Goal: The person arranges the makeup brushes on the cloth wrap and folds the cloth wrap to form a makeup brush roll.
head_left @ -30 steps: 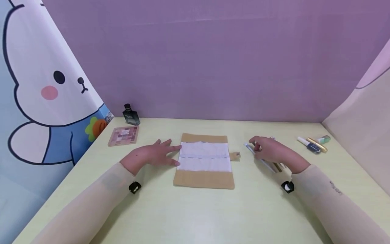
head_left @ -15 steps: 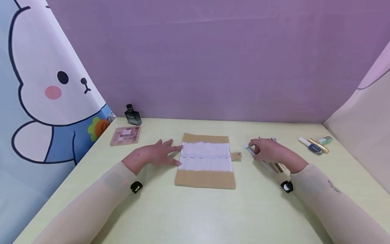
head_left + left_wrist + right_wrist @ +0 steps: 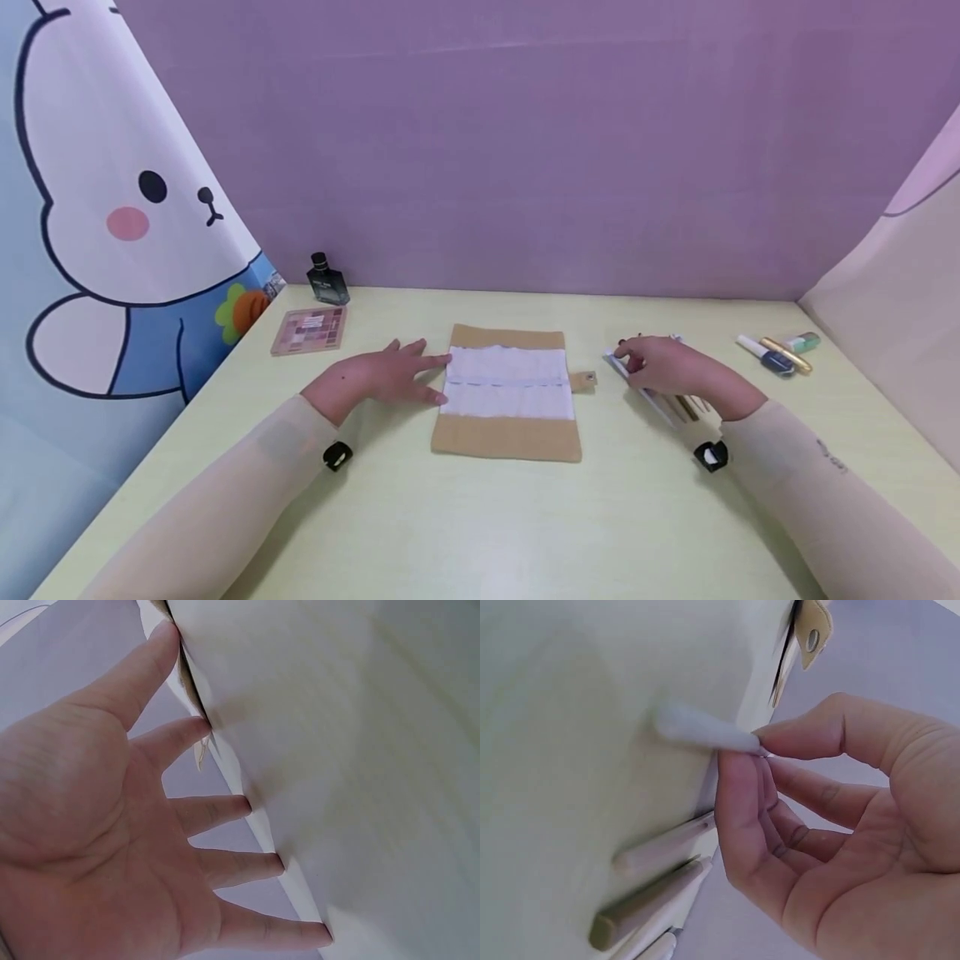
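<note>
A tan fabric roll-up pouch [image 3: 506, 438] lies unfolded mid-table, its white inner panel [image 3: 506, 400] facing up. My left hand [image 3: 386, 377] rests at the pouch's left side with fingers spread; thumb and index fingertips reach its edge. In the left wrist view, the fingertips [image 3: 196, 726] touch down along that edge and the tabletop. On the right, my right hand [image 3: 663, 367] pinches one end of a slim white stick [image 3: 694, 726] between thumb and index finger. Several more slender sticks [image 3: 649, 900], brown and pale, lie beside it, partly hidden under the hand in the head view.
A strap with a snap [image 3: 583, 381] sticks out from the pouch's right side. At back left are a dark bottle [image 3: 327, 282] and a pink eyeshadow palette [image 3: 309, 332]. Several small tubes [image 3: 776, 357] lie at the far right. A purple backdrop [image 3: 525, 150] rises behind the table.
The head view shifts slightly. Both hands stay nearly in place, the right still at the white stick, the left still at the pouch's edge.
</note>
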The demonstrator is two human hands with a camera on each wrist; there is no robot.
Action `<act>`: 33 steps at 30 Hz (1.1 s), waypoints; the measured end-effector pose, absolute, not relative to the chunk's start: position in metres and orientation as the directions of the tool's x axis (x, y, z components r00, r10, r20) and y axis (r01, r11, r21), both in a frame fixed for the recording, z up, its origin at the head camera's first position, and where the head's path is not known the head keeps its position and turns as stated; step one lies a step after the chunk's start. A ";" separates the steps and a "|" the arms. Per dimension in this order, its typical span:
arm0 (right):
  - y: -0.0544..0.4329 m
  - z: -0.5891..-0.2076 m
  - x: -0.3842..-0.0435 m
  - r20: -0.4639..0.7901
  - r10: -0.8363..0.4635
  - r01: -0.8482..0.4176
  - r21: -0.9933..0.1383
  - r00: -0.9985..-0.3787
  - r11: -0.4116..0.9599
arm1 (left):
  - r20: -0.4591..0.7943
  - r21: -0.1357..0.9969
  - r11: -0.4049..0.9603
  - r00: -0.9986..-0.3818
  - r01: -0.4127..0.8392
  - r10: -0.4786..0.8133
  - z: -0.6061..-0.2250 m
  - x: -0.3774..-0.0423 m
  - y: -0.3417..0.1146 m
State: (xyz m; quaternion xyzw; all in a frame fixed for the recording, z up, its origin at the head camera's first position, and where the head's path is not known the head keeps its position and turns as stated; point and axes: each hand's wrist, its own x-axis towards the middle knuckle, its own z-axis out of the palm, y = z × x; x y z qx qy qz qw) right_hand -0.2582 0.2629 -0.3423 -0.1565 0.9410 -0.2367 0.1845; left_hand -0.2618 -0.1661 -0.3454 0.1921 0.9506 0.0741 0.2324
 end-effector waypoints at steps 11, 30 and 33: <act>0.271 -0.347 -0.266 -0.293 -0.373 -0.099 -0.656 -0.880 0.748 | -0.415 0.198 0.918 -0.819 0.343 0.396 -0.346 -0.265 -0.166; 0.249 -0.328 -0.278 -0.162 -0.365 0.016 -0.928 -0.917 0.371 | -0.421 0.194 0.921 -0.819 0.337 0.389 -0.343 -0.262 -0.162; 0.242 -0.325 -0.279 -0.150 -0.367 0.013 -0.937 -0.918 0.349 | -0.422 0.197 0.921 -0.819 0.336 0.389 -0.342 -0.262 -0.161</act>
